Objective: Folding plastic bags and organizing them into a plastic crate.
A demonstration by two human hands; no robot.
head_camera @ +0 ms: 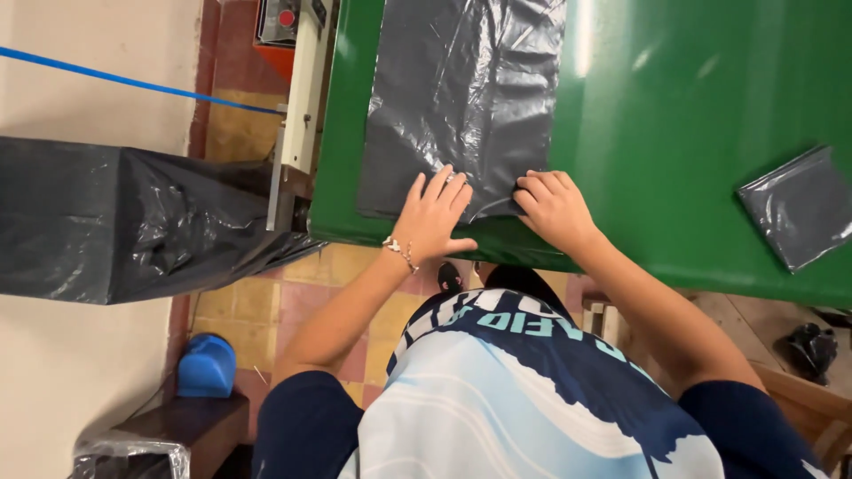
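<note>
— What are the hands doing at the near edge of the green table?
— The left hand lies flat, fingers spread, on the black plastic bag. The right hand has its grip pinched on the bag's near corner.
— And farther off?
— The bag stretches away across the table; a smaller folded bag lies well apart, to the right.

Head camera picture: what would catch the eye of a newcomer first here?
First, the bright green glossy table top, which fills the upper right. On it lies a large dark grey plastic sheet; the left hand rests flat on its near edge, while the right hand pinches that edge. A small folded dark grey plastic bag lies apart at the table's right, and a long dark plastic film stretches at the left.
</note>
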